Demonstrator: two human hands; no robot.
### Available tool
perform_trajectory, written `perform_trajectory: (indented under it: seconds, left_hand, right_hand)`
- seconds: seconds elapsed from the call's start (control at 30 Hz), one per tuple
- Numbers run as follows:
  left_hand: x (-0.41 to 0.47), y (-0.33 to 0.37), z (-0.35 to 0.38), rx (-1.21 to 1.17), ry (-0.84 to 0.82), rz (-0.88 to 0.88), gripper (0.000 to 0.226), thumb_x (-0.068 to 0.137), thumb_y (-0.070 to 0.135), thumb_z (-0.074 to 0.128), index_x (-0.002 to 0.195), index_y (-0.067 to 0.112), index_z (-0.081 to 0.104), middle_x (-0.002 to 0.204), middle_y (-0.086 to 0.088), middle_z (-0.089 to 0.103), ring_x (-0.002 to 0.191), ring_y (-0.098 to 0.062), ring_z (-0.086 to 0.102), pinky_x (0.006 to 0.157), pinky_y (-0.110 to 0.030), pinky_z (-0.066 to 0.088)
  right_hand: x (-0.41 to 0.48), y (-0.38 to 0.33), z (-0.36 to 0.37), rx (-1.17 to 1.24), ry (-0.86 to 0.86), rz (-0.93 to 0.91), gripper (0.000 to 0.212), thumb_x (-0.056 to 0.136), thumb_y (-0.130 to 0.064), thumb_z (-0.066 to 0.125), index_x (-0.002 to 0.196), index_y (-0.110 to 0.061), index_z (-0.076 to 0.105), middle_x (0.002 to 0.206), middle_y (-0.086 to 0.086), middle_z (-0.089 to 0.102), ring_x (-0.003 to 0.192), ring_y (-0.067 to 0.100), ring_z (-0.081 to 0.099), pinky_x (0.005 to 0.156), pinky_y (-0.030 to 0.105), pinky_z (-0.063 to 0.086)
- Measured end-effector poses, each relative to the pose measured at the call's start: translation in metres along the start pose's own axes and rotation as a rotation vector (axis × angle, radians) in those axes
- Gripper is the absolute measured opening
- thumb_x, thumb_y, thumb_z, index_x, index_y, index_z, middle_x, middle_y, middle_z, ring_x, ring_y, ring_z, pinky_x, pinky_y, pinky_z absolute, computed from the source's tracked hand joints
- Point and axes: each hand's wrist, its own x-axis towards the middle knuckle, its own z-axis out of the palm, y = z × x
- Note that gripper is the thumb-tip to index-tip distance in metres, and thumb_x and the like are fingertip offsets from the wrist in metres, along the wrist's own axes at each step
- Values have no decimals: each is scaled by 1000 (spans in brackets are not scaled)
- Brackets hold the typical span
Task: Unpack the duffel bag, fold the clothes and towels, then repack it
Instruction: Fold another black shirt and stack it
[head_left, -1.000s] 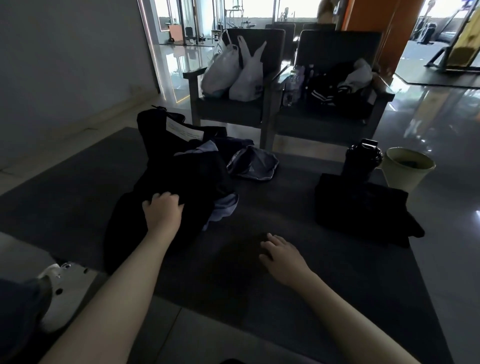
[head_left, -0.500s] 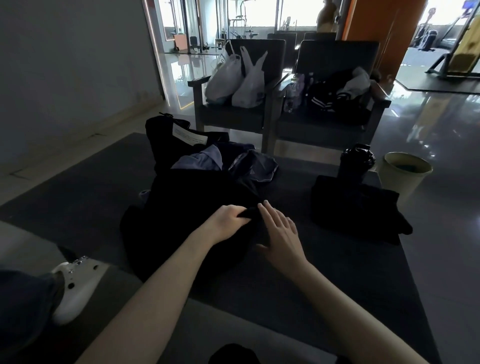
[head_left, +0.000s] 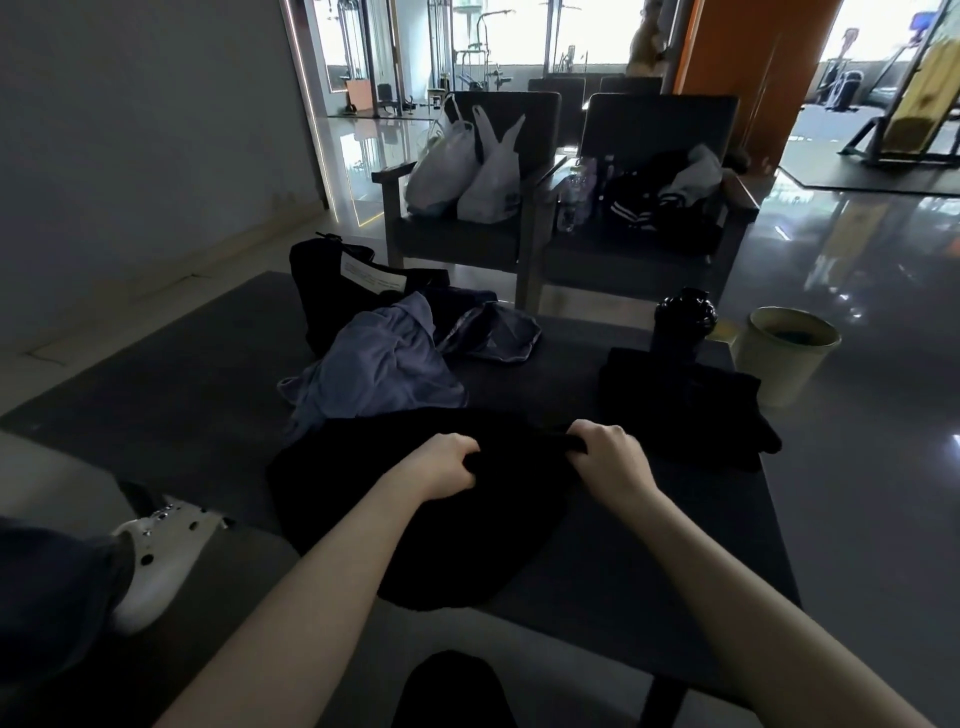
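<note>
Fingers (head_left: 457, 452) of both hands grip a black garment (head_left: 415, 530) on the table (head_left: 571, 379), so roughly midway I'd say: one black piece (head_left: 675, 410) folded, bluish clothes (head_left: 379, 374) crumpled by the duffel bag (head_left: 322, 286), nothing repacked.

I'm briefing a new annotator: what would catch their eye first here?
The left hand and right hand grip the far edge of a black garment on the dark table. Behind it lies a crumpled lavender cloth, by the black duffel bag; two white plastic bags sit on a chair beyond.
</note>
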Motion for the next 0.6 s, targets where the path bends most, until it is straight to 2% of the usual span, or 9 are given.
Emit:
perform_trajectory:
  seconds: [0.07, 0.17, 0.3, 0.33, 0.4, 0.43, 0.47, 0.53, 0.6]
  left_hand:
    - [-3, -12, 7, 44, -29, -57, 36, 83, 13, 61, 119, 20, 63, 112, -2, 64, 98, -17, 61, 88, -31, 52]
    - [-7, -25, 17, 46, -42, -117, 18, 88, 19, 59, 104, 18, 66, 105, -1, 65, 95, -17, 61, 87, -32, 51]
    - [-8, -25, 28, -49, -3, -159, 16, 93, 26, 54, 100, 13, 60, 101, -4, 63, 92, -20, 62, 81, -33, 50]
    - [-8, -23, 30, -85, -78, -161, 24, 92, 32, 57, 107, 15, 59, 107, -1, 61, 96, -18, 60, 83, -31, 50]
    - [-7, -18, 36, -62, -294, -164, 65, 80, 51, 67, 133, 20, 46, 129, 1, 49, 116, -17, 50, 97, -31, 43]
    - [-7, -17, 41, 32, -365, -151, 85, 74, 57, 70, 143, 21, 36, 139, 1, 38, 127, -19, 41, 105, -35, 38]
    - [-7, -18, 47, 156, -380, -117, 93, 73, 57, 71, 147, 20, 29, 145, 0, 29, 133, -22, 34, 110, -40, 34]
    - [-9, -23, 60, 325, -259, -15, 72, 82, 46, 67, 141, 17, 38, 143, -1, 29, 128, -25, 39, 106, -43, 38]
    - [-4, -32, 68, 254, -53, 64, 24, 91, 31, 57, 110, 17, 56, 125, 0, 46, 109, -25, 54, 93, -39, 46]
  right_hand:
    - [-4, 12, -7, -22, 5, 75, 16, 89, -23, 54, 97, -14, 64, 87, 9, 69, 85, 33, 64, 67, 33, 41]
    - [-10, 30, -16, -68, 33, 177, 16, 90, -23, 52, 97, -13, 63, 79, 6, 64, 82, 31, 63, 66, 33, 43]
    - [-19, 44, -22, -166, 48, 280, 14, 87, -14, 49, 90, -12, 62, 61, -6, 46, 62, 22, 49, 58, 31, 35]
    - [-20, 46, -22, -167, 48, 302, 14, 87, -13, 48, 90, -12, 62, 61, -5, 46, 61, 21, 47, 56, 30, 35]
    - [-21, 47, -19, -137, 59, 338, 16, 86, -10, 47, 92, -11, 62, 65, -2, 52, 63, 21, 51, 54, 29, 36]
    - [-20, 46, -17, -111, 68, 344, 19, 85, -9, 47, 96, -11, 62, 68, 0, 55, 66, 23, 55, 54, 29, 38]
    - [-19, 45, -14, -83, 77, 345, 24, 85, -8, 46, 102, -12, 62, 72, 2, 58, 71, 25, 59, 56, 29, 39]
    - [-16, 42, -9, -24, 94, 348, 35, 84, -8, 46, 116, -15, 59, 81, 6, 65, 80, 29, 62, 60, 30, 40]
    - [-12, 38, -6, 33, 117, 351, 40, 85, -8, 46, 122, -16, 58, 86, 8, 66, 82, 30, 62, 62, 30, 39]
